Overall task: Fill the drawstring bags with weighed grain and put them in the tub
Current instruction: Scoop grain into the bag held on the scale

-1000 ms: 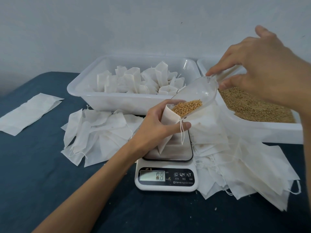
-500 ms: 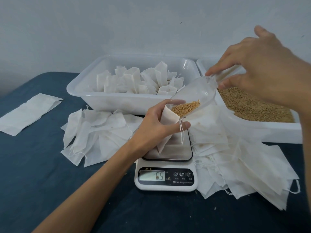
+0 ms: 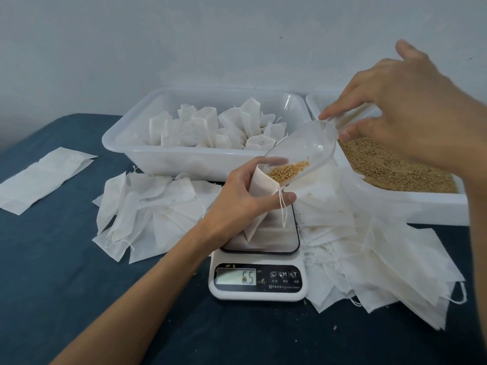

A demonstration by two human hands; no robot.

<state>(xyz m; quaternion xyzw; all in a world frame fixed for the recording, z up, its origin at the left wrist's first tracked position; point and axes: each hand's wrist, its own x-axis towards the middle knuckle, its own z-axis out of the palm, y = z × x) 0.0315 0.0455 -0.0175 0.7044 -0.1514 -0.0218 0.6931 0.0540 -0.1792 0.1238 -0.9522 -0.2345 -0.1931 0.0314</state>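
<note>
The step in hand looks like the weighed fill: the tub (image 3: 168,159) of packed bags sits well beyond the left fingers, the grain tray (image 3: 421,204) lies under and beyond the right fingers, and the scale (image 3: 259,272) stands below both hands. Loose empty bags (image 3: 147,204) are heaped to either side of it.

The left hand (image 3: 245,196) grips the drawstring bag (image 3: 259,196), fingers and thumb curled round its mouth — the bag's bottom reaches down to the scale plate. The right hand (image 3: 395,111) pinches the handle of the clear scoop (image 3: 303,151), whose lip rests inside the bag mouth just beside the left fingertips, grain (image 3: 288,171) gathered at that lip.

The next move probably calls for a gentle tilt and a watch on the readout. Room is tight — the tub wall is just behind the scoop, the tray rim beside it.
</note>
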